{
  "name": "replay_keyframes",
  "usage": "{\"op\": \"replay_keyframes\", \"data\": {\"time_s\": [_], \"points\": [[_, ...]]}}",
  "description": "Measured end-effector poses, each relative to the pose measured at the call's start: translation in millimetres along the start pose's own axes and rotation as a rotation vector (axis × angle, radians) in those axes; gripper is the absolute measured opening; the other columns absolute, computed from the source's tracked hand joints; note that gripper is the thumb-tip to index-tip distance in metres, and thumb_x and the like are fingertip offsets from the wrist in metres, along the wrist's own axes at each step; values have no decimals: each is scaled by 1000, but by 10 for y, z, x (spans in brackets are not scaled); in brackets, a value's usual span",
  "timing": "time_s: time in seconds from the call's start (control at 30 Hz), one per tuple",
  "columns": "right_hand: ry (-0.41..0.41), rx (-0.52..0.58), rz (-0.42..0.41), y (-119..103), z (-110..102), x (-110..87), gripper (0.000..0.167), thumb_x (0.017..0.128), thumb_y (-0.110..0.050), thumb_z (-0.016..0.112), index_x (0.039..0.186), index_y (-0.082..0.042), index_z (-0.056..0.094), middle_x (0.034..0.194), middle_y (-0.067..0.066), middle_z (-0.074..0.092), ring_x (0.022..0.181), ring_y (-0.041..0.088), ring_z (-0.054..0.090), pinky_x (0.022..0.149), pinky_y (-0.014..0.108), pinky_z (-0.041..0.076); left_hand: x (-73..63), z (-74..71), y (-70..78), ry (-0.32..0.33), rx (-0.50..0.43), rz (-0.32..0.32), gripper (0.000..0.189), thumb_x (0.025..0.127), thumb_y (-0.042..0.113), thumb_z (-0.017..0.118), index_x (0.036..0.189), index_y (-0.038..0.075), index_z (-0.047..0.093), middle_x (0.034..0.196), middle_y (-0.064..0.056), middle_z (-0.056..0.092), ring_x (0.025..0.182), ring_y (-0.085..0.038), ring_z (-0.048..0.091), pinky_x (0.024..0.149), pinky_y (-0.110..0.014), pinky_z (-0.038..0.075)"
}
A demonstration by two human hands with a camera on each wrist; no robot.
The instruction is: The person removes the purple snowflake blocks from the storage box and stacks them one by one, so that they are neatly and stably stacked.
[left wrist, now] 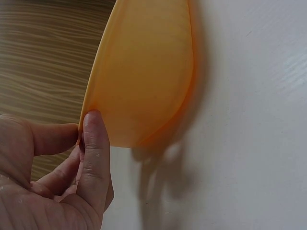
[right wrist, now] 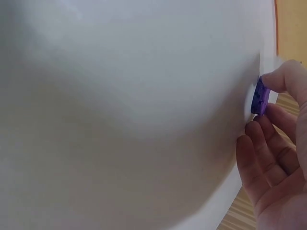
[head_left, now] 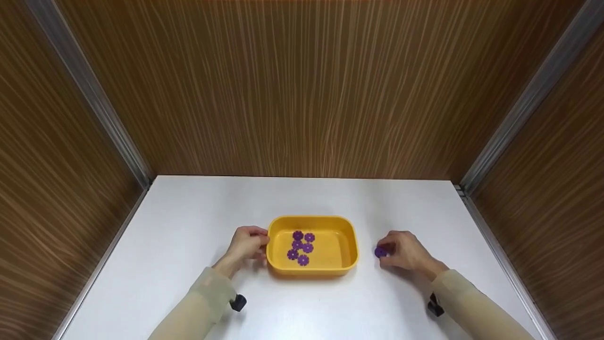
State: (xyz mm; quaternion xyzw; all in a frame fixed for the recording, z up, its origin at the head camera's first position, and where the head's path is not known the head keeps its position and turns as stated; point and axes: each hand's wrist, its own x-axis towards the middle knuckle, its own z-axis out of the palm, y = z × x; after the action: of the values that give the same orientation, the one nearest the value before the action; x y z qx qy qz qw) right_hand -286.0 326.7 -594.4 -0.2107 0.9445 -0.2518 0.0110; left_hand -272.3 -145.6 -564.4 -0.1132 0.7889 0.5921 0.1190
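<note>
A shallow yellow plastic tray [head_left: 312,272] with rounded corners stands near the middle of the white table. Several purple flower-shaped pieces [head_left: 303,260] lie in its left half. At the tray's left end my left hand [head_left: 247,243] pinches the rim between thumb and fingers; the left wrist view shows the thumb [left wrist: 96,143] against the tray's side [left wrist: 144,72]. To the right of the tray, my right hand [head_left: 406,251] pinches another purple flower-shaped piece [head_left: 380,252] by its edges. In the right wrist view this piece [right wrist: 260,97] stands on edge, at or just above the tabletop.
Wood-grain panels [head_left: 302,89] enclose the white table [head_left: 198,203] at the back and both sides, with metal strips in the corners. A small black device [head_left: 238,302] sits under the left wrist, and a similar device [head_left: 435,306] under the right.
</note>
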Motion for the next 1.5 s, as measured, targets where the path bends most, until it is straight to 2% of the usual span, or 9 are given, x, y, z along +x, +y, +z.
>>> {"op": "replay_keyframes", "data": {"time_s": [0.27,0.67,0.93,1.2,1.4,1.5], "points": [[14,-12,-22,-4,13,-4,30,76,-15,92,104,-9,87,90,-1,77,81,10,65,75,21,61,-16,1,-1,-18,-48,6,29,99,8,74,126,-1,79,106,-14,81,79,-16,72,75,-38,73],[-17,-7,15,-30,7,7,38,76,-20,96,111,-8,86,93,-1,76,84,11,64,77,21,61,5,8,-10,-9,-29,0,27,100,9,75,126,0,78,110,-14,81,82,-17,74,79,-39,73],[-44,-5,75,-78,25,37,35,78,-21,96,110,-9,86,96,-2,76,85,11,65,81,23,64,-7,-3,-1,-5,-3,-11,28,103,12,73,128,0,77,116,-17,81,84,-18,74,81,-39,72],[-49,-23,73,-96,12,57,35,76,-21,96,107,-8,86,95,0,77,86,12,66,81,26,66,-2,-4,-11,-10,-25,14,29,100,8,74,127,-2,77,115,-20,81,84,-18,75,78,-38,73],[-54,-1,142,-207,-103,123,39,86,-30,93,119,-9,85,101,1,78,89,15,66,83,27,65,10,1,-10,-7,-28,11,29,100,7,75,126,-2,78,115,-19,81,85,-18,76,77,-37,73],[-12,5,97,-300,-173,180,39,90,-31,90,120,-6,84,105,7,81,93,22,71,83,29,64,16,2,-15,-5,-31,4,27,100,7,74,125,-1,78,115,-19,82,85,-19,77,77,-36,73]]}}
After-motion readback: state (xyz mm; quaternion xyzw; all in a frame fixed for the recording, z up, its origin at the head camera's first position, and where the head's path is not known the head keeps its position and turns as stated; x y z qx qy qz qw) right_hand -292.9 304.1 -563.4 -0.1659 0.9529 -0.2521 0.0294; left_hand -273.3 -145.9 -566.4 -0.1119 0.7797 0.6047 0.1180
